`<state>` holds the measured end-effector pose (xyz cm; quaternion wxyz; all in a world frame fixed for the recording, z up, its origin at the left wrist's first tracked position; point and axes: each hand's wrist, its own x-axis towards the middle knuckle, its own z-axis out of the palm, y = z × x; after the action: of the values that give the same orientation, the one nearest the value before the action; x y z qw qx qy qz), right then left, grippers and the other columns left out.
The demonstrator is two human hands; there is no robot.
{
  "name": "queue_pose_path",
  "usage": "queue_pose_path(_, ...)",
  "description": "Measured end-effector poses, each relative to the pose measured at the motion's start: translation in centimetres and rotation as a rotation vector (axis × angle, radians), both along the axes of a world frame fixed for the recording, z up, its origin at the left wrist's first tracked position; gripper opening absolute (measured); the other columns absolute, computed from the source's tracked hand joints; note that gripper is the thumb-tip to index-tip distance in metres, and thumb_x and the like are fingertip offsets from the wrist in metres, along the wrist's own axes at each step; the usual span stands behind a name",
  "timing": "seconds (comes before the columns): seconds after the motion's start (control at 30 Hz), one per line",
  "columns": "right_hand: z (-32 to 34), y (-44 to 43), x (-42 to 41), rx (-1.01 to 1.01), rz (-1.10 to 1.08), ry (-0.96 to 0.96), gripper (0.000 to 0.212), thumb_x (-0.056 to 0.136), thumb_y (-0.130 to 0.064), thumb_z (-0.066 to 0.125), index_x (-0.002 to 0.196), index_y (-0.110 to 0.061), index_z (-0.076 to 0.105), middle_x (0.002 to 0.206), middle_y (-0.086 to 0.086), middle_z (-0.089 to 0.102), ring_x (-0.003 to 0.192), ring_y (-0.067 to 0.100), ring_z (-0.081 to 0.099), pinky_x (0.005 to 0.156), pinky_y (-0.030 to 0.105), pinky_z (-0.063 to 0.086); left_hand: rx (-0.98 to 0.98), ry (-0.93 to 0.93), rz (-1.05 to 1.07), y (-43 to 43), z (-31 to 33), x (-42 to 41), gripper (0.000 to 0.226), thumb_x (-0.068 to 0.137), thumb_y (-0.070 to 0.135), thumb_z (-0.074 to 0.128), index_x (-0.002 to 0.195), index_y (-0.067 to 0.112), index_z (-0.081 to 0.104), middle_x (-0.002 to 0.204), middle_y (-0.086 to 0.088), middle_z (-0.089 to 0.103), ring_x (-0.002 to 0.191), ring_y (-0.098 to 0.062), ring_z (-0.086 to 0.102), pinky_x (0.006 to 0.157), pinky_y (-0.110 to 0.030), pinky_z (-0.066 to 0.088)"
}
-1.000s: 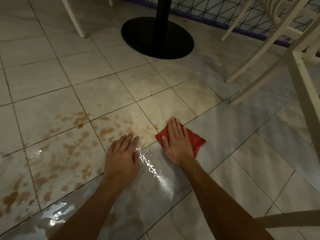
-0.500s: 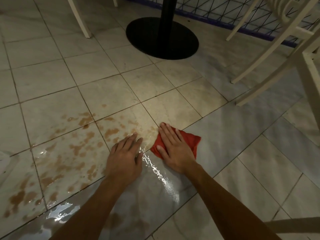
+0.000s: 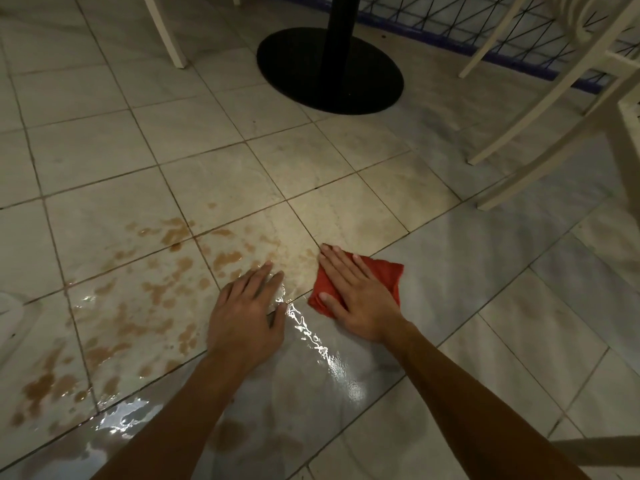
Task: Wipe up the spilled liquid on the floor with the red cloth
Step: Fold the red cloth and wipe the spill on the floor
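Moved: right hand (image 3: 360, 299) slid red cloth (image 3: 384, 275) leftward.
Grip: palm flat, pressing cloth; left hand (image 3: 244, 322) flat, empty.
Spill: brown puddles (image 3: 149, 292) lie left of cloth.

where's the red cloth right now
In the head view the red cloth lies flat on the floor right of centre, pressed under the right hand, just right of the brown spill and the left hand.
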<state>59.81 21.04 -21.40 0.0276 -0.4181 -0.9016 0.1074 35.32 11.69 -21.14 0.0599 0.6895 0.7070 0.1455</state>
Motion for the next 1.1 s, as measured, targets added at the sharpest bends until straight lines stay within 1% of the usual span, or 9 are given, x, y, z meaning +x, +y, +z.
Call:
queue_pose_path(0.2,-0.6,2.4,-2.7,-0.042,-0.377,-0.049,0.074,0.117,-0.057,0.015,0.175,-0.018,-0.006,0.183,0.000,-0.015,0.167,0.013,-0.022,0.138,0.047,-0.008,0.032,-0.019,0.023,-0.4,-0.1,0.4,0.061,0.097,0.047,0.046,0.152,0.024,0.057,0.163,0.000,0.048,0.144,-0.025,0.048,0.118,-0.045,0.035)
queue_pose_path(0.27,-0.5,2.2,-4.6,-0.049,-0.342,-0.036,0.074,0.117,-0.056,0.016,0.175,-0.016,-0.006,0.183,0.002,-0.017,0.167,0.014,-0.023,0.137,0.046,-0.010,0.017,-0.016,0.025,-0.4,-0.1,0.5,0.062,0.098,0.048,0.043,0.154,0.024,0.055,0.165,0.001,0.046,0.146,-0.025,0.046,0.119,-0.046,0.034)
queue_pose_path(0.43,-0.3,0.8,-2.2,-0.003,-0.006,-0.005,0.074,0.115,-0.057,0.022,0.176,-0.019,0.002,0.184,-0.004,-0.007,0.168,0.008,-0.014,0.139,0.045,-0.002,0.000,0.005,0.003,-0.3,-0.1,0.0,0.063,0.100,0.052,0.041,0.155,0.025,0.053,0.165,0.001,0.045,0.147,-0.024,0.046,0.119,-0.045,0.035)
queue_pose_path(0.63,-0.6,3.4,-5.8,-0.052,-0.438,-0.045,0.076,0.116,-0.058,0.014,0.175,-0.014,-0.006,0.183,0.003,-0.016,0.168,0.018,-0.021,0.137,0.046,-0.011,-0.013,-0.018,0.023,-0.5,0.0,0.3,0.064,0.098,0.050,0.041,0.156,0.025,0.052,0.166,0.002,0.044,0.148,-0.023,0.044,0.121,-0.044,0.033)
queue_pose_path(0.73,-0.3,2.8,-7.3,-0.038,-0.304,-0.038,0.078,0.115,-0.059,0.013,0.175,-0.014,-0.005,0.183,0.003,-0.015,0.168,0.017,-0.021,0.137,0.047,-0.011,-0.017,-0.020,0.031,-0.6,0.2,0.3,0.065,0.098,0.051,0.041,0.155,0.022,0.053,0.165,0.001,0.045,0.147,-0.023,0.046,0.120,-0.045,0.036)
queue_pose_path(0.8,-0.1,2.0,-5.7,-0.024,-0.111,-0.029,0.078,0.115,-0.060,0.017,0.176,-0.017,-0.003,0.183,-0.001,-0.013,0.168,0.012,-0.019,0.138,0.046,-0.008,-0.016,-0.010,0.038,-0.6,0.2,0.0,0.066,0.099,0.054,0.041,0.155,0.020,0.052,0.165,0.001,0.045,0.147,-0.023,0.046,0.120,-0.043,0.034)
queue_pose_path(0.87,-0.1,2.1,-3.3,-0.022,-0.053,-0.019,0.077,0.115,-0.060,0.021,0.176,-0.020,-0.002,0.184,-0.004,-0.011,0.168,0.008,-0.018,0.138,0.045,-0.005,-0.009,-0.005,0.043,-0.7,0.2,-0.3,0.067,0.099,0.055,0.042,0.155,0.020,0.052,0.165,0.001,0.046,0.146,-0.023,0.046,0.120,-0.043,0.034)
queue_pose_path(1.03,-0.3,4.6,-5.3,-0.065,-0.422,-0.055,0.078,0.116,-0.061,0.015,0.175,-0.015,-0.009,0.183,0.002,-0.017,0.167,0.016,-0.022,0.137,0.046,-0.011,-0.019,-0.021,0.060,-1.1,0.0,0.0,0.066,0.099,0.054,0.041,0.156,0.020,0.051,0.166,0.002,0.044,0.148,-0.023,0.043,0.121,-0.044,0.033)
queue_pose_path(1.1,-0.1,4.8,-7.7,-0.083,-0.435,-0.048,0.078,0.116,-0.059,0.013,0.174,-0.013,-0.010,0.182,0.005,-0.019,0.167,0.019,-0.023,0.137,0.047,-0.012,-0.030,-0.025,0.068,-1.1,0.1,0.2,0.067,0.099,0.054,0.039,0.157,0.021,0.050,0.167,0.002,0.042,0.149,-0.023,0.041,0.122,-0.045,0.033)
